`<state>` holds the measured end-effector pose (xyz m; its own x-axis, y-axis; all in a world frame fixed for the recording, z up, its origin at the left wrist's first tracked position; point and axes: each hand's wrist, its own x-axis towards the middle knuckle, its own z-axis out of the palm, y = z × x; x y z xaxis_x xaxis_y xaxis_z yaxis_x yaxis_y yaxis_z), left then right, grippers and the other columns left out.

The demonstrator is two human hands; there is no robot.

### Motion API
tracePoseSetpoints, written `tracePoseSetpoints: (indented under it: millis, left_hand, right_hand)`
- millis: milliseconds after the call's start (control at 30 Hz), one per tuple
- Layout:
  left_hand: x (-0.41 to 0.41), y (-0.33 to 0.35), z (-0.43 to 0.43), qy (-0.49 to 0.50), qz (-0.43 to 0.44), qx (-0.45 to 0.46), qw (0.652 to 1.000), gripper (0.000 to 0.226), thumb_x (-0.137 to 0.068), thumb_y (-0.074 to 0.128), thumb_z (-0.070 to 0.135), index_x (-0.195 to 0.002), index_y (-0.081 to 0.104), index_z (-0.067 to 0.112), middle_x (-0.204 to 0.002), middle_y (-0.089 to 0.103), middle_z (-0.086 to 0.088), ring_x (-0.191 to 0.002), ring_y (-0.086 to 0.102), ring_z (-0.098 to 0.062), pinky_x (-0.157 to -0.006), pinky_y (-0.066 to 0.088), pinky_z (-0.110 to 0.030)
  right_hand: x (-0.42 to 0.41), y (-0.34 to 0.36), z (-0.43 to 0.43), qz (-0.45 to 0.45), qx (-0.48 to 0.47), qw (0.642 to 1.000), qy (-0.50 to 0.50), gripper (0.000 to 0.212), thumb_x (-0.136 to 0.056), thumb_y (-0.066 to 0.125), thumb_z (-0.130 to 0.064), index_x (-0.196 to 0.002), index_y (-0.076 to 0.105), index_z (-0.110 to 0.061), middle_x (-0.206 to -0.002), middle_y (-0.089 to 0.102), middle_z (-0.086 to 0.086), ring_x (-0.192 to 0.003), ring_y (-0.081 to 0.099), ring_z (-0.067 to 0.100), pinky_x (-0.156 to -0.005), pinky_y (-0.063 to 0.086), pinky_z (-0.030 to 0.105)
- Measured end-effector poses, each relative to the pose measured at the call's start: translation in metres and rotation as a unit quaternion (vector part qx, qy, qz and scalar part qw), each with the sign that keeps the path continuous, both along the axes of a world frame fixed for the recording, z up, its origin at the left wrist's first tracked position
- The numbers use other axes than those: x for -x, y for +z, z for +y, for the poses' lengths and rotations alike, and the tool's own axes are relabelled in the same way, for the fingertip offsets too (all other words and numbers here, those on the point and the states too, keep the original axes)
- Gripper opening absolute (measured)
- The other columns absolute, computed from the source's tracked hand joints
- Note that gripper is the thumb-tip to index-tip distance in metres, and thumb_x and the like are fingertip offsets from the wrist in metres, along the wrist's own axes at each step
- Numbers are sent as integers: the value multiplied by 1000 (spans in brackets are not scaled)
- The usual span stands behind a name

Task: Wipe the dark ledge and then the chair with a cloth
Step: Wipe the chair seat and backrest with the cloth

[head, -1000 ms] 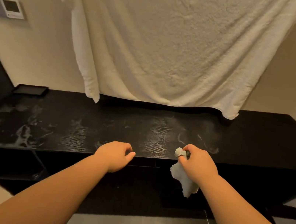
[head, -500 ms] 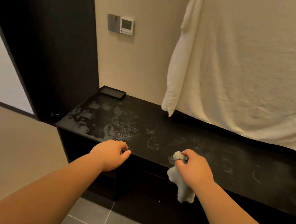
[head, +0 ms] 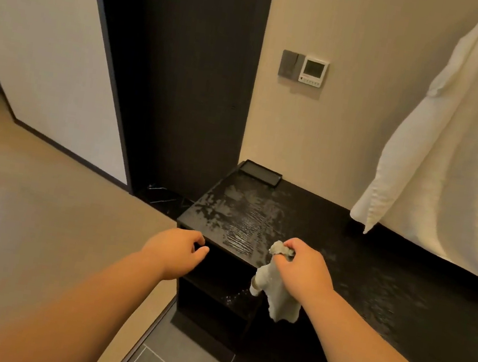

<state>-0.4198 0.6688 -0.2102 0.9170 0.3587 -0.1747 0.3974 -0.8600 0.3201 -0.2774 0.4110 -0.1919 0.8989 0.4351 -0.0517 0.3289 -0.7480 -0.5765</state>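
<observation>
The dark ledge [head: 374, 265] runs from centre to the right, its left end streaked with wet smears. My right hand [head: 304, 272] grips a small pale cloth [head: 279, 296] by its bunched top, just above the ledge's front edge; the rest of the cloth hangs down in front of the ledge. My left hand [head: 176, 252] hovers beside the ledge's left front corner with its fingers loosely curled and nothing in it. No chair is in view.
A small black tray [head: 261, 173] sits at the ledge's back left corner. A large white towel [head: 455, 152] hangs over the wall on the right. A wall control panel [head: 313, 70], a dark tall panel [head: 185, 78] and beige floor [head: 38, 211] lie left.
The view has swung left along the ledge, from its middle to its left end. Both hands kept their pose, the right one still holding the cloth at the front edge.
</observation>
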Motion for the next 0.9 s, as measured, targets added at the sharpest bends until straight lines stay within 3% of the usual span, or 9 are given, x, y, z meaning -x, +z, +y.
tracePoseSetpoints:
  millis: [367,900]
  left_hand:
    - [-51,-21,83,26,13,4,1000,38,-106,46,54,-131,63,31,-112,71,6,-99,66,-14,-88,58,-38]
    - [-280,-32,171,16,44,22,999,39,-101,47,58,-126,64,33,-110,71,9,-100,67,-16,-89,58,-39]
  right_hand:
    - [-69,-22,112,21,-9,998,56,4,-94,58,-39,-96,61,-38,-83,67,-9,-74,64,12,-70,59,40]
    - [-304,-33,224,45,5,997,56,9,-96,60,-42,-104,60,-39,-95,67,-11,-82,65,10,-75,60,38]
